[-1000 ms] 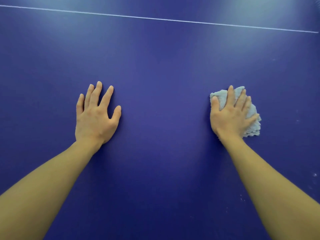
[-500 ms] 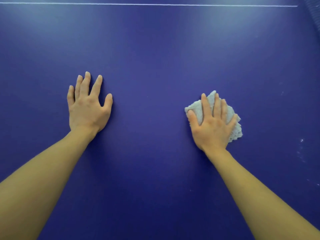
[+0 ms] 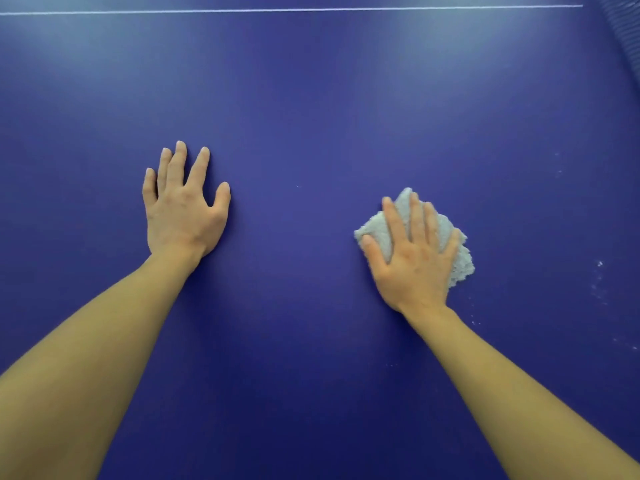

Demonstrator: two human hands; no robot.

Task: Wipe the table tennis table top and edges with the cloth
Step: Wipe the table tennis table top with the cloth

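Note:
The blue table tennis table top (image 3: pixel 311 133) fills the view. A light grey folded cloth (image 3: pixel 462 261) lies on it right of centre. My right hand (image 3: pixel 414 258) presses flat on the cloth with straight, spread fingers and covers most of it. My left hand (image 3: pixel 183 209) rests flat on the bare table to the left, fingers straight, holding nothing.
A white line (image 3: pixel 311 9) runs across the table at the far edge of the view. The net (image 3: pixel 628 32) shows in the top right corner. White specks and smears (image 3: pixel 599 271) mark the surface to the right of the cloth.
My right hand has slid the cloth leftward and a little towards me across the table. My left hand has stayed flat on the table.

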